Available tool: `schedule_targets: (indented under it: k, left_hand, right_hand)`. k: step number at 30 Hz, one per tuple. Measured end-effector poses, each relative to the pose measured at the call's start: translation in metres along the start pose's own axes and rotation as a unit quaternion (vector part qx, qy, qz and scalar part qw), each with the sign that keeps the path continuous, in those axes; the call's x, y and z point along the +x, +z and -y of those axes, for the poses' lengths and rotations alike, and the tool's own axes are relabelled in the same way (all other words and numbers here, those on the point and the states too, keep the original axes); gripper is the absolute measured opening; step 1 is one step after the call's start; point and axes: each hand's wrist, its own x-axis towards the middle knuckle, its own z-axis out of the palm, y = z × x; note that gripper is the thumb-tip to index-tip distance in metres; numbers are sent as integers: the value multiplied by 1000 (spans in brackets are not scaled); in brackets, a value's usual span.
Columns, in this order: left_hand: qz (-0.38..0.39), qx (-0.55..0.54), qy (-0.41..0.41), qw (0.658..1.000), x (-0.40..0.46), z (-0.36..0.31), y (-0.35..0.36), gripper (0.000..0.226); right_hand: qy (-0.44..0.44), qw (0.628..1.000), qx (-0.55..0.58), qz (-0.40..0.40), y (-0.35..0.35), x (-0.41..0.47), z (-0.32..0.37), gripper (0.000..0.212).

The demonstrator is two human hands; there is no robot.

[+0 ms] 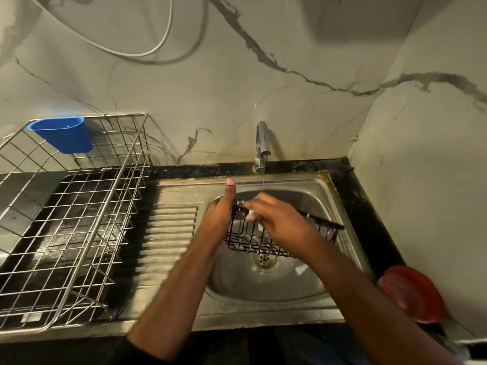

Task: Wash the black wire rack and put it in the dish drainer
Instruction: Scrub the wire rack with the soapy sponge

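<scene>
The black wire rack (250,242) is held over the steel sink bowl (266,283), tilted, below the running tap (262,139). My left hand (220,216) grips its left end, thumb pointing up. My right hand (276,219) lies across the rack's top edge, fingers curled on the wire near a bit of white foam; I cannot tell whether it holds a sponge. The steel dish drainer (66,233) stands on the counter to the left, with nothing in its wire bed.
A blue plastic cup (63,134) hangs on the drainer's back rim. The ribbed draining board (168,238) lies between drainer and bowl. A red bowl (413,293) sits at the sink's right front corner. Marble walls close in behind and to the right.
</scene>
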Motion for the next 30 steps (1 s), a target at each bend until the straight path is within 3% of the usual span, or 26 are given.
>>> schedule_targets:
  k: [2,5,7,10,14,20,22,27,30]
  left_hand:
    - [46,-88,-58,993,1,2,0,77]
    - [-16,-207,-87,974,4,5,5,24]
    - [-55,-221,-89,970,7,4,4,30]
    - [-81,-227,-51,969,14,2,-3,42]
    - [-110,-259,-14,960,19,3,-16,35]
    - [-126,-275,12,953,22,9,-27,38]
    - [-114,-254,14,960,18,9,-22,41]
    - [-53,-210,45,975,1,6,4,55]
    - [-44,-155,86,983,-11,-1,18,58]
  right_hand:
    - [-36,992,-110,52,3,-2,7,34]
    - [-60,984,-134,103,5,-7,11,43]
    - [-63,986,-113,101,5,-10,8,46]
    - [23,995,-40,93,4,-16,-6,37]
    - [76,996,18,50,-5,-23,-36,27]
    - [166,976,-142,-8,-40,-22,-92,42]
    - [183,970,-154,-34,-41,-13,-90,36]
    - [94,982,31,-161,-28,10,-31,25]
    - [18,992,45,-119,-12,28,-3,28]
